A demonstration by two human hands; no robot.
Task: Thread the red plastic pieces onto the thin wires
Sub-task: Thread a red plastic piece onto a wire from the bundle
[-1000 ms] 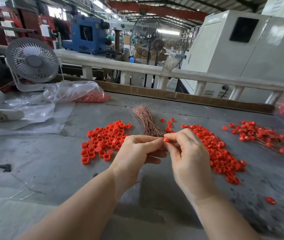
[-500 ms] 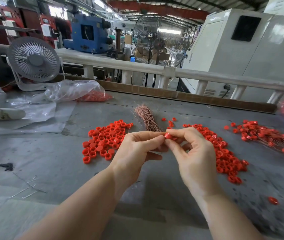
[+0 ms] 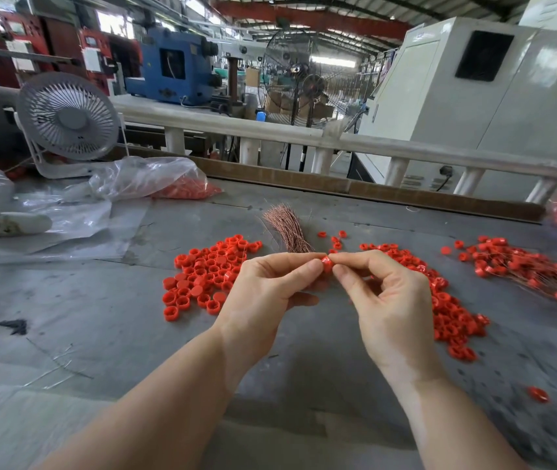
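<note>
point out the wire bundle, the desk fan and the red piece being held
wire bundle (image 3: 286, 228), head view, middle of the copper strands
desk fan (image 3: 68, 117), head view, centre hub of the grille
red piece (image 3: 327, 263), head view, visible face between the fingertips

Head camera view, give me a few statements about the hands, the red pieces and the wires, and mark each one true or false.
1. Both hands pinch one red piece between their fingertips. True.
2. The bundle of copper wires lies nearer the person than the hands. False: it lies beyond the left hand and right hand, fanning out toward the far edge.
3. A pile of loose red pieces lies to the left of the hands. True.
4. The small white fan stands at the right end of the table. False: it stands at the far left.
5. The plastic bag near the fan holds blue pieces. False: they are red.
</note>
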